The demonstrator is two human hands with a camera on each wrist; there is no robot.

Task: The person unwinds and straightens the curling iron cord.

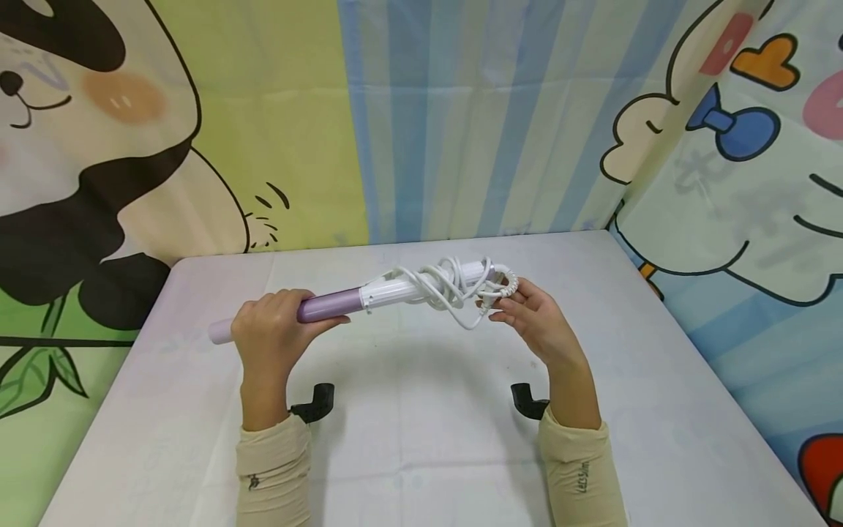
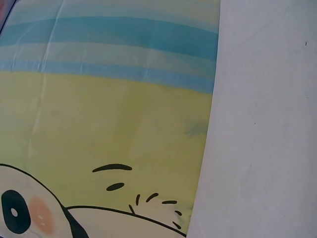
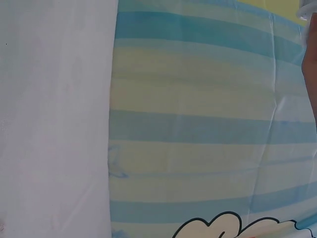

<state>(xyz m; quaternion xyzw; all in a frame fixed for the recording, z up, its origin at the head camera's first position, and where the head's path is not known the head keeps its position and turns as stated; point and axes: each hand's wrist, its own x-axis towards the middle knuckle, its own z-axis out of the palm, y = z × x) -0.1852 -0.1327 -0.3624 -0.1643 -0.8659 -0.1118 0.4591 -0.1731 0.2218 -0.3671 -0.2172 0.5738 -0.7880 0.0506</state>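
I'm gripping the curling iron (image 1: 342,302) barrel in my left hand (image 1: 266,333) above the table (image 1: 421,439); my right hand (image 1: 536,318) is pinching the cord (image 1: 454,289), mostly wrapped round the handle, its tail left loose.

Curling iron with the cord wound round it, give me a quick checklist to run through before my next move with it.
1. Left hand grips the purple barrel of the curling iron: ok.
2. Right hand has fingers on the white cord at the handle end: ok.
3. Cord free of tangles: not ok, it is looped round the white handle.
4. Iron lifted off the table: ok, judging by the shadow under it.
5. Plug located: cannot tell, it is hidden among the loops.
6. Wrist views showing the work: not ok, they show only backdrop and cloth.
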